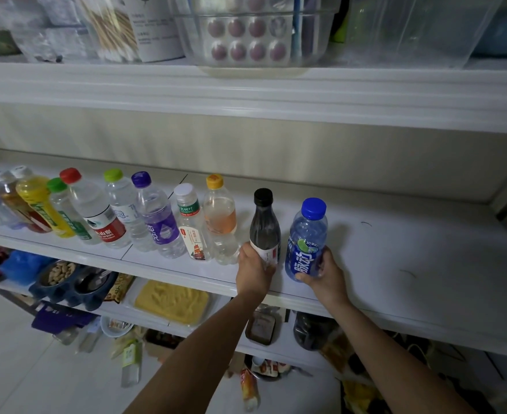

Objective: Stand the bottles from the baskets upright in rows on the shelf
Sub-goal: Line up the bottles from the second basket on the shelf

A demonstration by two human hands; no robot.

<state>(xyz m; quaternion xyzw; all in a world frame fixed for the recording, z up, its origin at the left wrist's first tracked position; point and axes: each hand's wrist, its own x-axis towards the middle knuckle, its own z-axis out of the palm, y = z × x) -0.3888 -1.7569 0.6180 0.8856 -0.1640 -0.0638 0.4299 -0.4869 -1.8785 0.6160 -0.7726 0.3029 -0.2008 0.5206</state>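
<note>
left hand [253,264]: wrapped round the dark bottle [264,225]
right hand [325,273]: gripping the blue bottle [307,237], 3 o'clock of the dark one
shelf [395,249]: plant both bases flat before letting go, imo

The blue bottle [306,243] at the lower right says 脉动 in big white letters. The red-capped bottle [97,212] on the left says SPRING on its red label.

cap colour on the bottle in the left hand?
Black cap, on the dark bottle the left hand grips; head view.
</note>
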